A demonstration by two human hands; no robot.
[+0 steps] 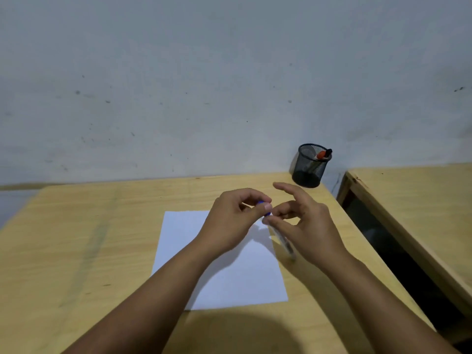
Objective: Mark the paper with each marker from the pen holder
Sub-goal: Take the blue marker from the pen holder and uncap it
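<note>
Left hand (237,221) pinching the blue cap (265,209), right hand (304,223) loosely gripping the marker (284,241) barrel; light, stiff, probably slippery, so hold mid-barrel.

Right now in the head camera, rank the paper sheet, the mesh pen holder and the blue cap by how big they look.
1. White paper sheet, largest by far.
2. Black mesh pen holder; it stands farther from the camera, so it looks smaller than it would up close.
3. Blue cap, mostly hidden by the left hand.
</note>
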